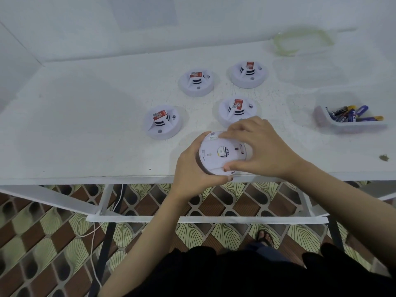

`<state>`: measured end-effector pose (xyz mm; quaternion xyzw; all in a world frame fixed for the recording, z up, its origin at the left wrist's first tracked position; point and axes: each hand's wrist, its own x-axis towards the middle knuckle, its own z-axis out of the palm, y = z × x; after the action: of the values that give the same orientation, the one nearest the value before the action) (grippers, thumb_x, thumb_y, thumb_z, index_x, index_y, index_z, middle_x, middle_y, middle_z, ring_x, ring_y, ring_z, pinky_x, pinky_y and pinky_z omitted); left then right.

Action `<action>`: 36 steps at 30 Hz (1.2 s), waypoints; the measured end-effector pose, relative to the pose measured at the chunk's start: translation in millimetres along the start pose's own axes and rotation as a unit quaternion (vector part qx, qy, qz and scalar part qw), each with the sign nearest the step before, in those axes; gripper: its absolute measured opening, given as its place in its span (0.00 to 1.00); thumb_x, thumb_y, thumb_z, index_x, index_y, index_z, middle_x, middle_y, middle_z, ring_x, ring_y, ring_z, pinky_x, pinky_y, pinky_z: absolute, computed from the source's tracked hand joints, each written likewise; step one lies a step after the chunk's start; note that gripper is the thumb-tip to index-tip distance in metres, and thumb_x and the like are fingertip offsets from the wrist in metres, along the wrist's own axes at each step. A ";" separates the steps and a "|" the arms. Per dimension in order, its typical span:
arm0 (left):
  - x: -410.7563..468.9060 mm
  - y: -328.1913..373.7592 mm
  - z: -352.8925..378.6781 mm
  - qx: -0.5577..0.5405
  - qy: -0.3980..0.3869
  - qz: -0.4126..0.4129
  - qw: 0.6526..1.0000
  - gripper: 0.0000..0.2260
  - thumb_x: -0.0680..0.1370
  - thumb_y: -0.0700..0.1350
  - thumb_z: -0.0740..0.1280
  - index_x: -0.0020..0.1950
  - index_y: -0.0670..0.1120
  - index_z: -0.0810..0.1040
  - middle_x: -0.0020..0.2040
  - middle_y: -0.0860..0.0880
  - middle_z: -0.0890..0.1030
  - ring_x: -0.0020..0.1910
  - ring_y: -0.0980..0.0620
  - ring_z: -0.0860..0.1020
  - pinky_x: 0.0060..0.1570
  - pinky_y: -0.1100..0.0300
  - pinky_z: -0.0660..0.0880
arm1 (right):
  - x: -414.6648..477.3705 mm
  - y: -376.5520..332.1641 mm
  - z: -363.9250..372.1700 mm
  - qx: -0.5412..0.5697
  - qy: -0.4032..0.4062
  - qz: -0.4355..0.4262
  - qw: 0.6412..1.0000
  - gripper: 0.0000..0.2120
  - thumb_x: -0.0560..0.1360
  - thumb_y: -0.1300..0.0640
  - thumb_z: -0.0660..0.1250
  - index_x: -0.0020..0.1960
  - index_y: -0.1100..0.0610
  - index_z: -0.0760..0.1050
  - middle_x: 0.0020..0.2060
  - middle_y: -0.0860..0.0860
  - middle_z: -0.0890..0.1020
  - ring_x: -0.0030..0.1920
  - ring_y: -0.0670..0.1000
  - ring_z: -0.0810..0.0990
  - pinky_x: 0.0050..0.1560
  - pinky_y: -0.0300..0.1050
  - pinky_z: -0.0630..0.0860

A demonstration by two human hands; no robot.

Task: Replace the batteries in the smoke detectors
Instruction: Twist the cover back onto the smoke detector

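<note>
White smoke detector (216,154) is sitting in both grips: left hand (192,168) cupping its rim, right hand (255,148) pinching across its back.

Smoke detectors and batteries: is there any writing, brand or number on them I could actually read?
None can be read.
Red labels on the four standing detectors: a round emblem, print too blurred.
Held detector: small markings on its underside, illegible.
Batteries in the tray: white lettering, too blurred to make out.
</note>
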<state>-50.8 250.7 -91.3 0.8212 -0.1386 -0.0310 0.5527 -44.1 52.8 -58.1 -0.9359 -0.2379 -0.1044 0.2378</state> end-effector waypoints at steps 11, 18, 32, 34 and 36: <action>3.2 3.2 -6.1 0.002 -0.034 0.003 0.999 0.44 0.55 0.48 0.82 0.70 0.53 0.70 0.59 0.62 0.78 0.61 0.62 0.75 0.58 0.56 0.78 | -7.7 9.3 -10.3 0.398 -0.124 0.151 0.896 0.28 0.66 0.67 0.75 0.62 0.50 0.75 0.53 0.48 0.81 0.53 0.45 0.81 0.50 0.38 0.78; 3.1 2.9 -4.2 -0.005 -0.034 0.011 0.999 0.42 0.56 0.45 0.82 0.68 0.55 0.70 0.58 0.62 0.78 0.60 0.60 0.76 0.54 0.63 0.77 | -11.3 5.5 -5.5 0.367 -0.090 0.157 0.913 0.25 0.67 0.63 0.76 0.61 0.46 0.76 0.51 0.48 0.81 0.48 0.49 0.82 0.50 0.40 0.79; 2.3 0.2 -3.2 -0.011 -0.023 0.006 1.000 0.42 0.57 0.43 0.82 0.69 0.53 0.71 0.59 0.60 0.79 0.60 0.62 0.76 0.54 0.66 0.76 | 4.3 -7.8 -13.5 -0.078 -0.019 -0.088 0.993 0.27 0.67 0.39 0.65 0.53 0.61 0.80 0.43 0.56 0.79 0.42 0.56 0.77 0.40 0.49 0.75; 1.6 1.9 -2.5 -0.004 -0.012 0.006 1.000 0.41 0.56 0.44 0.82 0.65 0.64 0.70 0.56 0.64 0.79 0.58 0.64 0.76 0.54 0.65 0.76 | 6.9 -9.5 -12.4 -0.089 -0.025 -0.085 0.992 0.27 0.67 0.39 0.63 0.49 0.62 0.79 0.40 0.56 0.78 0.39 0.57 0.76 0.38 0.49 0.74; 0.7 4.1 -1.9 0.000 -0.010 0.004 1.000 0.40 0.55 0.46 0.82 0.59 0.74 0.69 0.54 0.68 0.79 0.56 0.66 0.77 0.53 0.66 0.77 | 10.2 -12.3 -11.6 -0.101 -0.034 -0.080 0.991 0.27 0.67 0.38 0.63 0.46 0.63 0.78 0.38 0.56 0.77 0.38 0.56 0.75 0.38 0.48 0.73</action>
<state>-50.5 250.8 -86.7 0.8205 -0.1475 -0.0369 0.5511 -42.3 60.6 -40.0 -0.9361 -0.3082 -0.1148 0.1248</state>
